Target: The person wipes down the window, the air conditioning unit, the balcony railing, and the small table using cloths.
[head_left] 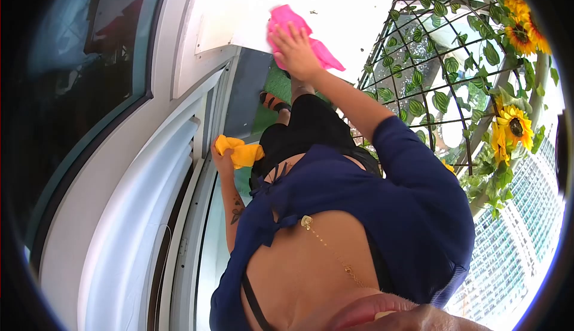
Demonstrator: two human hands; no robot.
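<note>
My right hand (294, 49) lies flat on a bright pink cloth (326, 55), pressing it against the white surface (353, 8). Its fingers are stretched out and slightly apart, and the cloth spreads out on both sides of the hand. Lower down on the left, my left hand (222, 159) is closed around a bunched yellow cloth (242, 153). That hand is beside the pale frame of a door or window, and some of its fingers are hidden by the cloth.
A dark glass pane (89, 62) in a white frame stands on the left, with pale curtain-like folds (125, 229) below it. On the right is a black lattice (418, 62) with leafy vines and sunflowers (514, 125). Green turf (269, 89) lies under my feet.
</note>
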